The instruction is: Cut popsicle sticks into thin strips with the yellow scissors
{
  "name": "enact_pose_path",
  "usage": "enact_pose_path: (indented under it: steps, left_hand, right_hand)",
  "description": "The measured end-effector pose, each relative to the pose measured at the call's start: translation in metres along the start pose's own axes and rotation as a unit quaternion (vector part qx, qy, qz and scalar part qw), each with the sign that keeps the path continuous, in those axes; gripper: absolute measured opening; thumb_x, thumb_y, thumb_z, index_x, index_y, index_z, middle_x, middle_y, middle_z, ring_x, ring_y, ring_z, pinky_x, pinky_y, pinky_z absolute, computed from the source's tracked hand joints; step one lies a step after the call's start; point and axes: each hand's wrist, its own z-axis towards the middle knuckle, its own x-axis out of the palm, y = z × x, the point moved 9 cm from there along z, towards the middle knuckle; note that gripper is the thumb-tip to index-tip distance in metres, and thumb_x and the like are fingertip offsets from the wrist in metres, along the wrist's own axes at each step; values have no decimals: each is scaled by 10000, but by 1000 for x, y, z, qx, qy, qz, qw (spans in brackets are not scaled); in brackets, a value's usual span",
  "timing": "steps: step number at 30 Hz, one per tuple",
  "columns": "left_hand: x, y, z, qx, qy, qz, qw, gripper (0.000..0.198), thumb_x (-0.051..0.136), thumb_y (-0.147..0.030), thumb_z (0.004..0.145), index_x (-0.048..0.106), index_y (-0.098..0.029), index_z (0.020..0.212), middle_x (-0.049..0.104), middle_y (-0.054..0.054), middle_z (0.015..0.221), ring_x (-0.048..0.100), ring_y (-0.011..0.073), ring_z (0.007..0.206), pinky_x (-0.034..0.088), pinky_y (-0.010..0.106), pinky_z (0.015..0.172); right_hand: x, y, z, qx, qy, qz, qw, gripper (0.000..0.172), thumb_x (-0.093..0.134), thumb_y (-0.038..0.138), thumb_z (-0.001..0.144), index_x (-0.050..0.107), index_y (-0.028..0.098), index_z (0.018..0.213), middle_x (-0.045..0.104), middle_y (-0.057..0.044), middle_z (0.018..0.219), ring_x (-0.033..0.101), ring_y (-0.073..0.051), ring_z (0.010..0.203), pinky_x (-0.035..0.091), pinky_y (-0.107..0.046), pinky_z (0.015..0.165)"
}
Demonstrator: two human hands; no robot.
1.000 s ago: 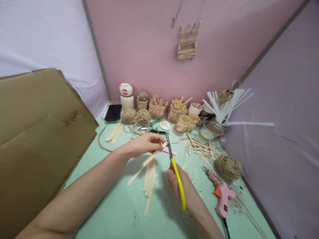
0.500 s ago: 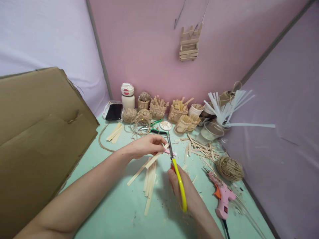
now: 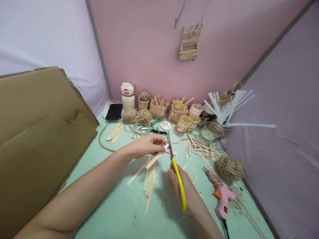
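Note:
My left hand (image 3: pixel 151 146) pinches a flat pale wooden strip (image 3: pixel 156 160) near its upper end. In my right hand (image 3: pixel 177 181) is a pair of scissors (image 3: pixel 181 189) with yellow handles, its blades pointing away from me. The blades stand at the strip's upper end; whether they touch it I cannot tell. A small pink-and-white item (image 3: pixel 170 152) shows behind the blades, partly hidden. Below my left hand several loose wooden strips (image 3: pixel 149 186) lie on the green table (image 3: pixel 114 205).
A large cardboard sheet (image 3: pixel 42 139) stands at the left. On the right are a pink glue gun (image 3: pixel 224 199), a ball of twine (image 3: pixel 229 168), scattered wood pieces (image 3: pixel 203 147) and a clear plastic cup (image 3: pixel 210 132). Along the back sit small baskets of sticks (image 3: pixel 159 110), pliers (image 3: pixel 159 132) and a phone (image 3: pixel 114 112).
Almost nothing differs. My hands, the strip and the scissors stay in nearly the same place, with only a very slight shift of the strip.

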Motion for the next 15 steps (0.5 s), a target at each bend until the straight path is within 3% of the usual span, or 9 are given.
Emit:
enact_pose_path:
  steps: [15]
  left_hand:
    - [1, 1, 0, 1, -3, -8, 1000, 192, 642, -275, 692, 591, -178, 850, 502, -35, 673, 430, 83, 614, 323, 200, 540]
  right_hand:
    - [-2, 0, 0, -4, -8, -12, 1000, 385, 338, 561, 901, 390, 216, 738, 447, 42, 594, 409, -136, 544, 314, -259, 511]
